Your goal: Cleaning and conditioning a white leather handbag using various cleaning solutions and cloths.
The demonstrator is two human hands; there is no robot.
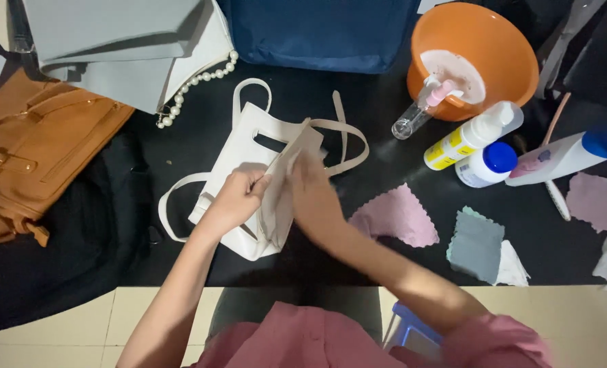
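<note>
At the far left a tan leather satchel lay on the black table, partly under a grey bag whose pearl strap trailed toward the middle. Your left hand sat on the white handbag, which lay flat at the centre of the table with its long straps looped out to either side. The fingers of that hand were curled and pinched the edge of a pale cloth against the bag's front. Your right hand was just beside it, pressed down on the same cloth and the bag; it was blurred, so you could not tell whether its fingers were spread or closed. Behind the bag lay a dark blue bag. Right of your hands a pink cloth with zigzag edges lay near a grey cloth, which overlapped a white one. Farther back stood an orange basin with a clear pump bottle leaning on its rim. Beside it lay a white and yellow bottle, a white jar with a blue lid and a white bottle with a blue cap.
</note>
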